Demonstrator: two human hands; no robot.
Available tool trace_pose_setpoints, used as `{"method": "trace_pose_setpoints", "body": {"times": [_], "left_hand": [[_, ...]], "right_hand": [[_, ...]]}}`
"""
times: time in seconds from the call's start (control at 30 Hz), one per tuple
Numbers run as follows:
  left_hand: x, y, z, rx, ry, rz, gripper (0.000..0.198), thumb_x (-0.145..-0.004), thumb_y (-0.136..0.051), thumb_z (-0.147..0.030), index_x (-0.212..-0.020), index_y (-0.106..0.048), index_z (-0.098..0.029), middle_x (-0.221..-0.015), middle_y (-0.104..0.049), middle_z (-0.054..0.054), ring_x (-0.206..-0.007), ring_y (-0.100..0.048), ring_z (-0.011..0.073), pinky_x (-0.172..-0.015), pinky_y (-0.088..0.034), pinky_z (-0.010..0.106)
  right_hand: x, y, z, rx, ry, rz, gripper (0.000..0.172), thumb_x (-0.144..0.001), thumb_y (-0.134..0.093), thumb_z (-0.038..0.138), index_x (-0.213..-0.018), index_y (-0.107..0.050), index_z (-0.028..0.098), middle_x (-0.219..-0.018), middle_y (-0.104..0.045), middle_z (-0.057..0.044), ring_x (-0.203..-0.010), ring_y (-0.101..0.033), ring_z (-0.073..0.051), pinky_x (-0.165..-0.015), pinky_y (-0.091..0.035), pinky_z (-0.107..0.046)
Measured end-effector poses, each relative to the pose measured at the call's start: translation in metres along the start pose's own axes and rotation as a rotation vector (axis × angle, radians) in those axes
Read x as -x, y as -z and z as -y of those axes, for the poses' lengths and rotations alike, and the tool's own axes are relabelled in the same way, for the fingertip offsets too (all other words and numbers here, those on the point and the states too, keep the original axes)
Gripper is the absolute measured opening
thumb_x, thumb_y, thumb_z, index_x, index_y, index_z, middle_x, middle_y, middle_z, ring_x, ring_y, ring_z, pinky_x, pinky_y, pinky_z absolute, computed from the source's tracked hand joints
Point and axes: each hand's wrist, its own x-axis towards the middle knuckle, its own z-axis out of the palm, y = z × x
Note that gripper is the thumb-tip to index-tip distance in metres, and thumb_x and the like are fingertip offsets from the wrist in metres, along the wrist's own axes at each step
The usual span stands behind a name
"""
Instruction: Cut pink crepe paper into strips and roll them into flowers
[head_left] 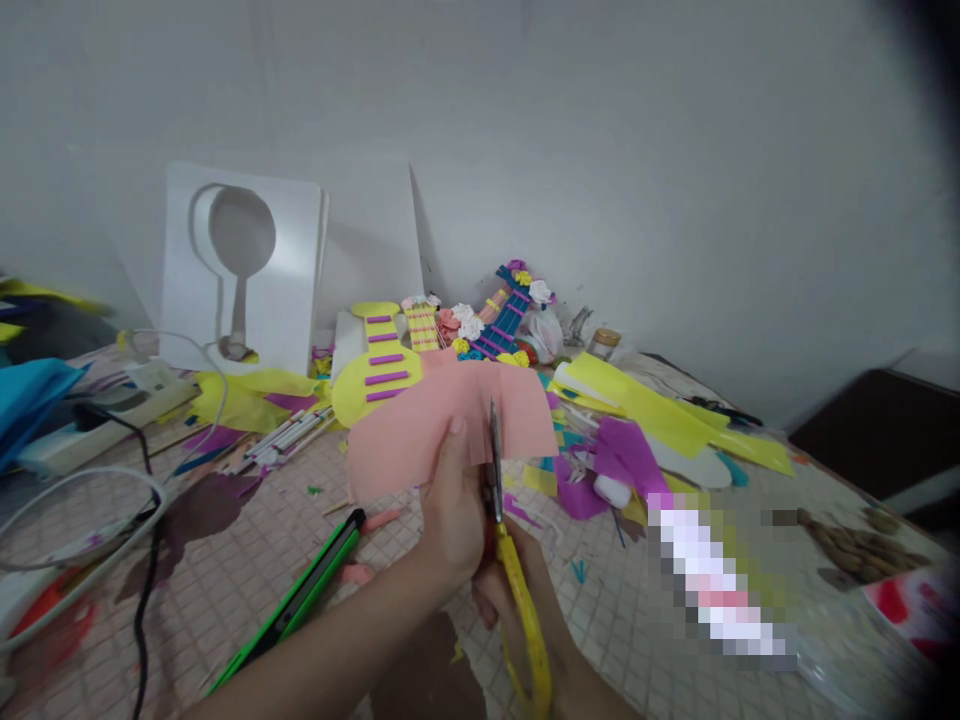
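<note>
My left hand (454, 505) pinches a sheet of pink paper (405, 430) with the thumb on its near face. The sheet is held up above the table and bends slightly. Yellow-handled scissors (525, 610) are in my right hand (525, 575), their blades pointing away from me and set at the sheet's lower edge, right of my left thumb. The fingers of my right hand are partly hidden behind the handles. Behind the sheet stands a yellow guitar-shaped cutout (379, 370) with purple strips across it.
A green utility knife (300, 590) lies left of my hands. White boards (292, 270) lean on the wall at the back left. Decorated paper guitars (506, 320) stand at the back. Yellow paper (645, 400) and purple paper (622, 455) lie to the right, a power strip (105, 425) and cables to the left.
</note>
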Motion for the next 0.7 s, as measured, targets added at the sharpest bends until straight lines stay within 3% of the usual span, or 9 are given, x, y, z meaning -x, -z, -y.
{"method": "trace_pose_setpoints", "body": {"times": [0.13, 0.5, 0.7], "left_hand": [[0.000, -0.001, 0.000, 0.030, 0.105, -0.019, 0.043, -0.073, -0.055, -0.052, -0.091, -0.066, -0.015, -0.090, -0.071, 0.008, -0.101, -0.061, 0.0294, -0.088, -0.048, 0.038], [-0.005, 0.004, 0.008, -0.008, 0.027, -0.005, 0.047, -0.072, -0.055, -0.054, -0.098, -0.066, -0.015, -0.109, -0.066, 0.008, -0.114, -0.052, 0.0298, -0.101, -0.037, 0.040], [-0.003, 0.003, 0.007, 0.009, 0.064, 0.019, 0.047, -0.074, -0.053, -0.055, -0.094, -0.067, -0.015, -0.106, -0.067, 0.010, -0.115, -0.051, 0.0309, -0.102, -0.035, 0.042]], "right_hand": [[0.001, 0.001, 0.004, 0.030, 0.011, 0.004, 0.019, -0.066, -0.052, 0.024, -0.081, -0.061, 0.018, -0.035, -0.036, 0.009, -0.032, -0.033, -0.010, -0.036, -0.029, -0.022], [0.006, -0.004, 0.011, -0.011, 0.085, 0.006, 0.025, -0.068, -0.051, 0.031, -0.088, -0.056, 0.017, -0.041, -0.031, 0.010, -0.034, -0.027, -0.008, -0.035, -0.024, -0.021], [0.006, -0.004, 0.003, -0.012, 0.118, 0.005, 0.019, -0.068, -0.053, 0.031, -0.082, -0.056, 0.019, -0.040, -0.033, 0.010, -0.033, -0.025, -0.007, -0.034, -0.021, -0.020]]}}
